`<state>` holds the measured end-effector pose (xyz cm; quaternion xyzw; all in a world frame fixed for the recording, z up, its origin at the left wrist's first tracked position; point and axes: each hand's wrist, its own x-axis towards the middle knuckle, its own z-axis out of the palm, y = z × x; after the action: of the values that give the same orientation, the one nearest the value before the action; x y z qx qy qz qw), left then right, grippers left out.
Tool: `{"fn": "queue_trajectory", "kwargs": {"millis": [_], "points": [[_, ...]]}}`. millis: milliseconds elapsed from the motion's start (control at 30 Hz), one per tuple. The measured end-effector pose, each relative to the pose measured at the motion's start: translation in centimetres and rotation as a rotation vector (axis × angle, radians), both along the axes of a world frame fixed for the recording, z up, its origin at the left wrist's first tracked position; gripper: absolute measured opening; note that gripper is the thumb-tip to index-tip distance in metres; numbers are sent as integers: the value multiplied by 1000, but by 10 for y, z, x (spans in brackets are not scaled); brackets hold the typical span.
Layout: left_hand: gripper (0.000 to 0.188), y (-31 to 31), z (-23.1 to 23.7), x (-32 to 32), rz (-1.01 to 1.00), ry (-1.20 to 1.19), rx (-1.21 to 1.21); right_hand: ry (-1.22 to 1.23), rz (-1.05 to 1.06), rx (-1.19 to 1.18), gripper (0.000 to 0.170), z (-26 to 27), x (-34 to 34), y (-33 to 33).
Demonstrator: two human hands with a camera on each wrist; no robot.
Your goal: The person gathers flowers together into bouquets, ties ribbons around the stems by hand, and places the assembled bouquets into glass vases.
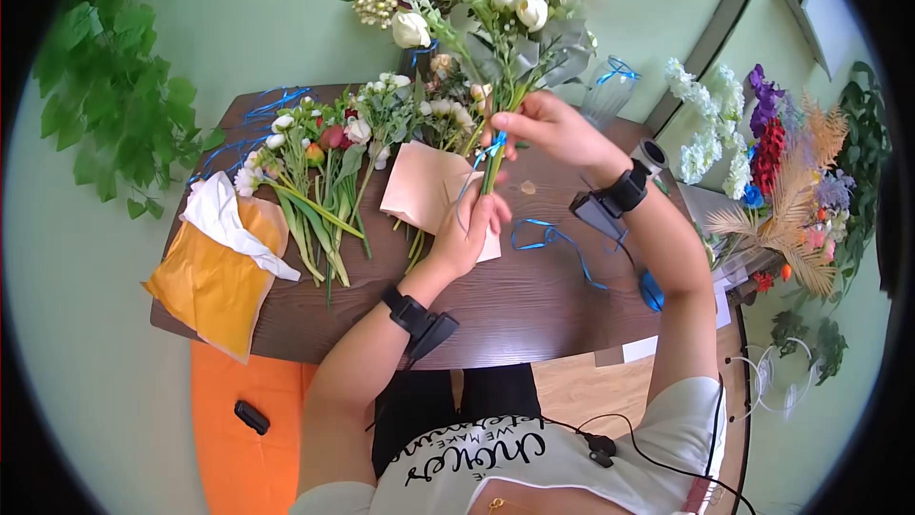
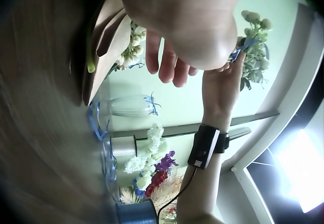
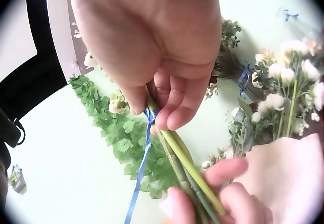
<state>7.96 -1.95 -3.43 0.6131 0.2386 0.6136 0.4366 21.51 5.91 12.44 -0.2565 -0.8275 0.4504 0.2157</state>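
Upright over the table, a bouquet of white artificial flowers point(image 1: 530, 10) is held between both hands. My left hand point(image 1: 464, 237) grips the lower ends of its green stems point(image 3: 185, 166). Higher up, my right hand point(image 1: 562, 137) pinches the stems with thumb and fingers, right at a blue ribbon point(image 3: 150, 116) tied around them. One ribbon tail hangs down beside the stems. A sheet of brown wrapping paper point(image 1: 419, 186) lies behind the left hand, with more flowers partly hidden behind it. In the left wrist view the palm hides the grip on the stems.
Loose flower stems point(image 1: 329, 220) and an orange-yellow packet point(image 1: 219, 267) with white tissue lie on the table's left side. A vase of sunflowers and roses point(image 1: 419, 53) stands at the back, near a glass vase point(image 1: 610, 96). Blue ribbon point(image 1: 545, 234) and a ribbon spool point(image 1: 652, 291) are at right.
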Motion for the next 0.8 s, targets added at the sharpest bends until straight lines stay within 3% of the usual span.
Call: {"fn": "queue_trajectory", "kwargs": {"millis": [100,267,367,400,467,533,633,800], "points": [[33,-1,-2,-4,46,198,-121,67,-48,-57,26,-10,8,-3],[23,-2,-1,2,491,437,205,44,21,-197,14,-30,11,-29],[21,-3,-2,2,510,465,205,27,-22,-152,12,-44,14,-31],[17,-6,-1,1,449,480,100,18,-60,-124,11,-39,17,-32],[18,-4,-1,1,472,385,177,3,-127,-60,10,-19,24,-27],[22,-4,1,-1,444,307,115,2,-298,125,9,4,40,3],[23,0,1,-2,571,460,287,155,-550,385,18,29,76,84],[21,3,-1,-4,578,497,376,297,-796,483,15,40,90,155]]}}
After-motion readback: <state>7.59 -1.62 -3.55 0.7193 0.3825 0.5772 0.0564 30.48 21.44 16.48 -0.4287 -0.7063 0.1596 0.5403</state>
